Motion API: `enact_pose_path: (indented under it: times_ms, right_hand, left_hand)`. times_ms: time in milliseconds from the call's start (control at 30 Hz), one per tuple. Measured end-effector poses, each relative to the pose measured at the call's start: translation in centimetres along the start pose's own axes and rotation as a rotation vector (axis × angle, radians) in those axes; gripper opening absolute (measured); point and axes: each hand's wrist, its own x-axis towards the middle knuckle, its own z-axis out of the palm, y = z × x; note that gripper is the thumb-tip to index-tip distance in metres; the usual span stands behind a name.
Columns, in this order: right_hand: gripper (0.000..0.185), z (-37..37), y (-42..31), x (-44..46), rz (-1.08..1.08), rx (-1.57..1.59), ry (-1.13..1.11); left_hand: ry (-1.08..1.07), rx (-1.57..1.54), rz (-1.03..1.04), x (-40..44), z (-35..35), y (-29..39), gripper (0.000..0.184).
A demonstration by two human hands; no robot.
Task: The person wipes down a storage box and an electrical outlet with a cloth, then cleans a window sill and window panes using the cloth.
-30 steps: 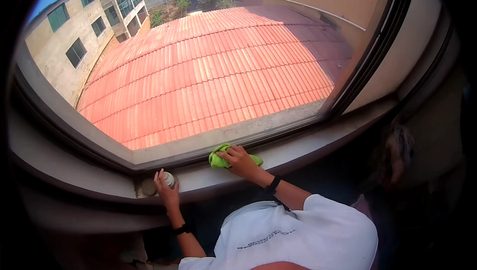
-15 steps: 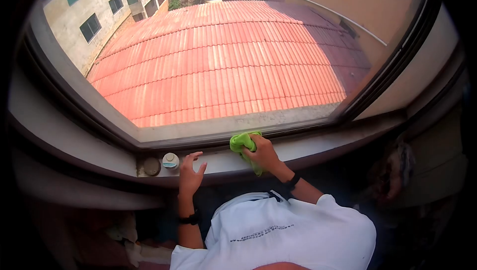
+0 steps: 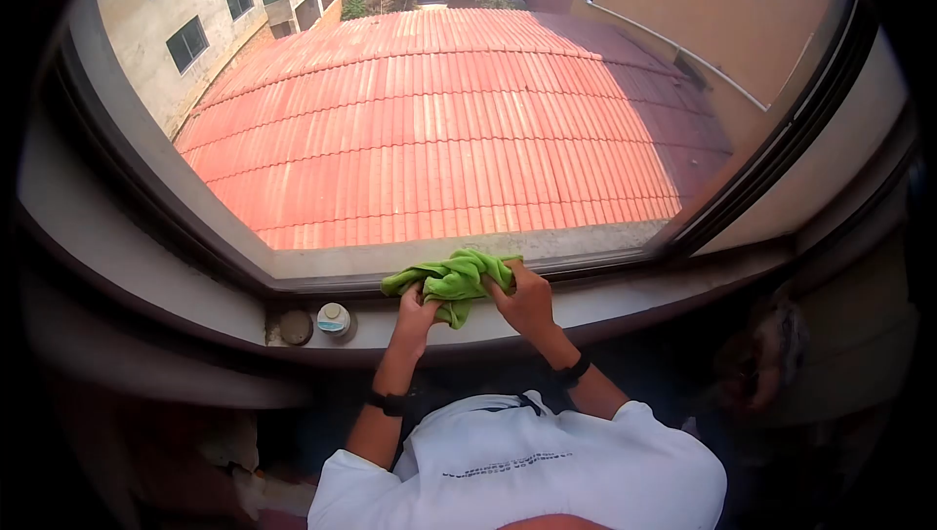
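A crumpled green cloth is held between both hands, above the window sill and close to the lower window frame. My left hand grips its left side, thumb and fingers closed on the fabric. On the right side, my right hand is closed around another part of the same cloth. One end of the fabric hangs down between the hands. To the left of my left hand, a small white bottle stands on the sill beside a round brown object.
The white sill runs along below the dark window frame. Behind the window lies a red tiled roof, with buildings on both sides. Some unclear cloth-like items sit in shadow at the right.
My left hand has moved right and taken hold of the cloth; before, it was empty near the white bottle. The cloth, earlier bunched in my right hand, is now spread wider between both hands.
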Motion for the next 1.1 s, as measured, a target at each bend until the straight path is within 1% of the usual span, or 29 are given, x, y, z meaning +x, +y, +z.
enact_pose_path:
  times_ms: [33, 67, 100, 133, 200, 233, 267, 300, 367, 400, 467, 500, 533, 567, 600, 633, 667, 700, 733, 767, 800, 833, 867, 900, 933, 967, 1033, 1100]
  right_hand:
    - [0.03, 1.0, -0.2, -0.2, -0.042, -0.094, -0.025]
    - [0.031, 1.6, -1.4, 0.2, -0.098, -0.096, -0.034]
    - [0.034, 1.5, -3.4, -0.1, -0.137, -0.095, -0.056]
    - [0.034, 1.4, -5.2, 0.4, -0.132, -0.096, -0.051]
    - [0.036, 0.8, -8.6, 2.0, -0.3, 0.005, 0.072]
    - [0.036, 0.7, -9.6, 2.7, -0.305, 0.01, 0.068]
    - [0.035, 0.7, -10.5, 3.3, -0.332, 0.027, 0.085]
    - [0.035, 0.8, -11.0, 3.7, -0.356, 0.043, 0.103]
    - [0.034, 1.2, -11.4, 4.1, -0.355, 0.059, 0.082]
    - [0.033, 1.4, -11.4, 4.3, -0.357, 0.07, 0.065]
    - [0.032, 2.0, -10.7, 4.2, -0.369, 0.068, 0.087]
    - [0.032, 2.4, -10.3, 3.8, -0.387, 0.067, 0.112]
    - [0.032, 3.0, -9.8, 3.3, -0.37, 0.071, 0.114]
    - [0.032, 3.3, -9.0, 2.9, -0.386, 0.007, 0.08]
    - [0.033, 3.6, -8.0, 2.6, -0.405, -0.056, 0.044]
    - [0.033, 4.0, -6.6, 2.2, -0.394, -0.055, 0.046]
    - [0.033, 4.3, -4.9, 1.5, -0.344, -0.148, -0.01]
    - [0.033, 4.3, -3.3, 1.0, -0.297, -0.242, -0.068]
    - [0.033, 3.6, -1.7, 0.6, -0.291, -0.246, -0.072]
    - [0.032, 2.6, -0.1, 0.2, -0.23, -0.311, -0.068]
    - [0.033, 1.9, 0.8, -0.1, -0.171, -0.377, -0.064]
    - [0.033, 1.5, 0.9, -0.1, -0.172, -0.381, -0.07]
    - [0.033, 1.0, 0.8, 0.0, -0.201, -0.307, 0.037]
    - [0.034, 0.7, 0.6, 0.2, -0.228, -0.233, 0.145]
    - [0.037, 0.4, -0.1, 1.1, -0.369, -0.201, 0.206]
    - [0.037, -0.2, -1.0, 2.3, -0.362, -0.207, 0.201]
    - [0.043, -2.5, -4.8, 5.0, -0.629, -0.268, 0.372]
    - [0.042, -5.0, -9.4, 7.4, -0.658, -0.302, 0.388]
  left_hand:
    - [0.07, 0.004, 0.084, -0.3, 0.0, 0.5, 0.046]
    - [0.096, -0.121, 0.175, -1.9, 0.4, 1.9, 0.056]
    - [0.1, -0.183, 0.276, -2.9, 0.1, 3.0, 0.06]
    - [0.106, -0.249, 0.382, -3.5, -0.7, 4.1, 0.064]
    - [0.132, -0.129, 0.654, -4.2, -1.5, 6.9, 0.068]
    - [0.147, 0.058, 0.807, -3.9, -2.3, 8.1, 0.07]
    - [0.105, 0.018, 0.874, -5.2, -0.7, 10.8, 0.073]
    - [0.186, 0.225, 0.977, -5.0, -1.2, 12.0, 0.069]
    - [0.447, 0.674, 1.048, -4.5, -2.5, 12.6, 0.061]
    - [0.444, 0.676, 1.045, -4.2, -2.6, 11.9, 0.061]
    - [0.376, 0.321, 0.587, -3.8, -2.7, 9.7, 0.049]
    - [0.374, 0.328, 0.572, -3.8, -2.8, 9.0, 0.049]
    - [0.357, 0.524, 0.417, -3.6, -2.9, 8.4, 0.048]
    - [0.336, 0.714, 0.265, -3.0, -2.9, 7.7, 0.046]
    - [0.306, 0.99, 0.495, -1.9, -3.3, 5.3, 0.044]
    - [0.265, 1.259, 0.728, -0.8, -3.6, 2.7, 0.041]
    - [0.253, 1.262, 0.72, -0.2, -3.2, 1.2, 0.041]
    - [0.18, 1.104, 0.625, 0.4, -2.6, -0.2, 0.038]
    - [0.114, 0.945, 0.53, 0.5, -2.0, -1.0, 0.036]
    - [0.114, 0.94, 0.523, 0.1, -1.2, -0.7, 0.036]
    - [0.072, 0.94, 0.46, -0.6, -0.3, 0.5, 0.033]
    - [0.03, 0.939, 0.399, -1.2, 0.5, 1.8, 0.029]
    - [0.018, 0.993, 0.246, -1.8, 0.7, 3.1, 0.029]
    - [0.013, 0.988, 0.246, -2.0, 0.6, 4.4, 0.029]
    - [0.013, 0.961, 0.308, -2.3, 0.4, 5.7, 0.03]
    - [0.014, 0.931, 0.368, -2.8, 0.2, 7.2, 0.031]
    - [0.054, 0.985, 0.734, -4.8, -0.5, 11.8, 0.03]
    - [0.082, 0.452, 0.715, -4.6, -3.6, 12.3, 0.059]
